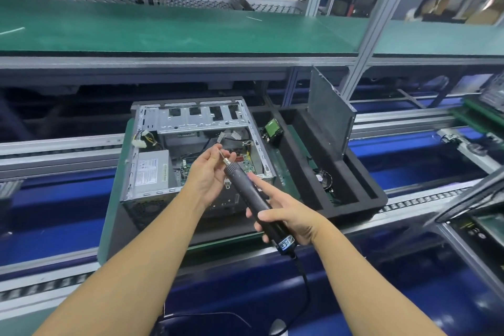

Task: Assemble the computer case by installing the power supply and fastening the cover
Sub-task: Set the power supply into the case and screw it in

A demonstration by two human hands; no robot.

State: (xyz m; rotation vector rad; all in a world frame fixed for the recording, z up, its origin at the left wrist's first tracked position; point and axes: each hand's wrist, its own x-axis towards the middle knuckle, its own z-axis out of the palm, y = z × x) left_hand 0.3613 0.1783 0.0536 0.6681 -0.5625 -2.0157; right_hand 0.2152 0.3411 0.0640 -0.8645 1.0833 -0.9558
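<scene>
Two hands over open computer case (pixel 152 144) | right hand (pixel 289 215) grips electric screwdriver (pixel 253 196) | left hand (pixel 210 174) pinches its metal bit (pixel 222 154)

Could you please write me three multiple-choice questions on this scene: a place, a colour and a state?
1. Where is the power supply? A) inside the computer case B) on the green shelf C) in the foam tray
2. What colour is the electric screwdriver? A) yellow B) black C) red
3. How is the case? A) cover fastened B) open on top C) wrapped in film
Answers: 1 A, it lies within the case frame; 2 B, the barrel in the right hand is black; 3 B, the motherboard shows.
</scene>
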